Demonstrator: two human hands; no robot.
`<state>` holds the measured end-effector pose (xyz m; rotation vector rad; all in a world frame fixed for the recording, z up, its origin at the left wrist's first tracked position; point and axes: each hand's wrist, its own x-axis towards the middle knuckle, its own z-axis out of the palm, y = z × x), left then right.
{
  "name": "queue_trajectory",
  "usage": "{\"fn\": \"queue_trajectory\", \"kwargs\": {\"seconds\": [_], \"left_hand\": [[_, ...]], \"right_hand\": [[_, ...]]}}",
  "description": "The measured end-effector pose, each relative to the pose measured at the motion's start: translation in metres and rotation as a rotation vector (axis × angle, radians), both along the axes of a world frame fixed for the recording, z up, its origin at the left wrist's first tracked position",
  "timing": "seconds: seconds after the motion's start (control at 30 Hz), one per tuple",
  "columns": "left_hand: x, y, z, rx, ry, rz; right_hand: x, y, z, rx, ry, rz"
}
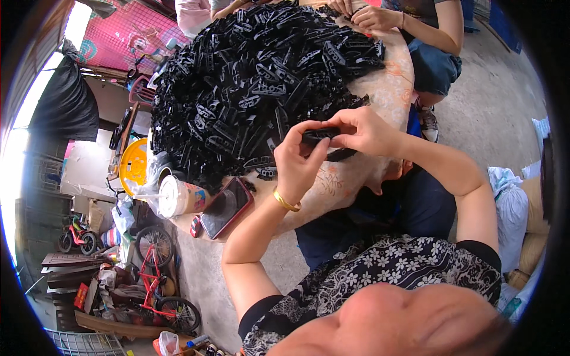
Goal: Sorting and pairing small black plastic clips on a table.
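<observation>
Both my hands meet above the near edge of a cloth-covered table (392,89). Between them is a small, elongated black plastic piece (319,135); its exact kind is hard to make out. My left hand (300,159), with a gold bangle (286,200) at its wrist, pinches one end between thumb and fingers. The other end is in the closed fingers of my right hand (367,133). Another dark piece (341,154) shows just below my right fingers. A large heap of similar black plastic pieces (249,89), many long and slotted, spreads over the table beyond my hands.
A phone (227,207) and a lidded drink cup with a straw (178,197) stand at the table's near left edge. Across the table, another person's hands (374,19) work at the heap. A red bicycle (155,279) is at left, white sacks (509,204) at right.
</observation>
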<state>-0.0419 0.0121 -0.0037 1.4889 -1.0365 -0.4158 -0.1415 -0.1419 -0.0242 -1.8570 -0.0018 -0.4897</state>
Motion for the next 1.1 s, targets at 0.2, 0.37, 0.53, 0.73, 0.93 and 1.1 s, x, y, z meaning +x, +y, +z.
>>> {"fn": "queue_trajectory", "kwargs": {"seconds": [0.2, 0.37, 0.53, 0.73, 0.93, 1.1], "left_hand": [[0.021, -0.009, 0.000, 0.001, -0.176, 0.008], [0.071, -0.002, 0.013, 0.269, -0.840, 0.460], [0.074, -0.007, -0.004, 0.495, -0.921, 0.470], [0.077, -0.008, -0.001, 0.209, -0.504, 0.485], [0.067, -0.007, 0.006, -0.055, 0.239, 0.208], [0.050, -0.005, 0.002, -0.083, 0.539, 0.006]], "right_hand": [[-0.008, -0.019, 0.007, -0.109, 0.031, 0.034], [-0.019, -0.024, 0.014, -0.526, 0.193, 0.067], [-0.017, -0.028, 0.007, -0.633, 0.237, 0.202], [-0.024, -0.051, 0.010, -0.782, 0.133, -0.247], [-0.017, -0.051, -0.006, -0.927, 0.210, -0.202], [-0.019, -0.042, -0.003, -0.970, 0.235, -0.197]]}}
